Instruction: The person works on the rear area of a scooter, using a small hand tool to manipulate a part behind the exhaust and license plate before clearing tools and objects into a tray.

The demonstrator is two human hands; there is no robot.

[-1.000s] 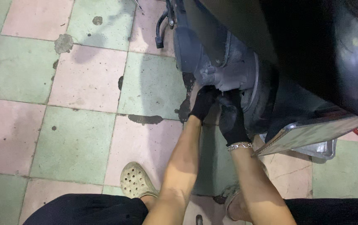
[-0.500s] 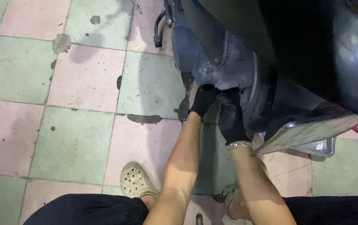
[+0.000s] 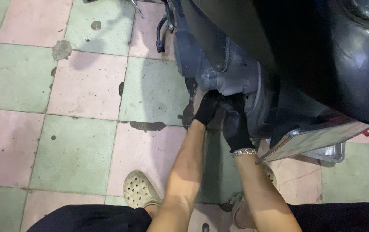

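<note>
Much of what you work on is hidden: the dark body panel (image 3: pixel 322 56) of the scooter fills the upper right and runs out of view, and the spot your fingers reach lies in deep shadow under it. Whether your left hand (image 3: pixel 206 108) grips anything or only presses cannot be told, and the same goes for your right hand (image 3: pixel 235 122); black gloves blur into the dark metal and cover the fingertips.

Both hands sit close together, touching the lower edge of the grey engine casing (image 3: pixel 231 77), which lies directly above and just beyond them. The left hand is at the casing's lower left, the right hand just beside it, nearer the round rim of the casing.

The casing is dull cast metal, rounded and grimy. A silver chain bracelet (image 3: pixel 243 152) circles your right wrist. A flat plate with a bright metal edge (image 3: pixel 313 139) juts out just right of your right forearm. A black rubbery cable end (image 3: pixel 160 43) hangs at the casing's far left. The floor (image 3: pixel 73 107) is square tile in worn pink and green, stained with dark patches. A beige perforated clog (image 3: pixel 138 189) shows beside your left forearm.
</note>
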